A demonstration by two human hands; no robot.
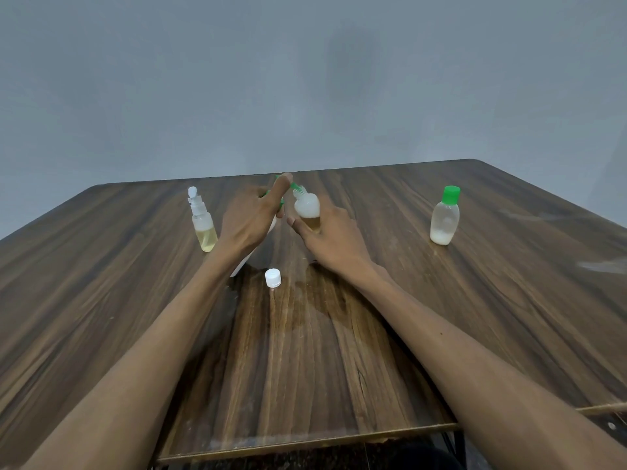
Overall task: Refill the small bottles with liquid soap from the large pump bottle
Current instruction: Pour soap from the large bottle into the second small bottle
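So we've got the left hand (252, 218) wrapped over the green pump head of the large pump bottle (249, 257), whose white body peeks out under the wrist. Our right hand (330, 237) grips a small open bottle (307, 208), tilted with its neck up against the green nozzle. A loose white cap (273, 278) sits on the wooden table (475, 300) near a wet patch. Spray bottle (203, 220) stands left, green-capped bottle (445, 217) well off right.

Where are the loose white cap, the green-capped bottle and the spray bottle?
loose white cap (273, 278), head view, its top.
green-capped bottle (444, 222), head view, its clear body.
spray bottle (204, 232), head view, its lower body.
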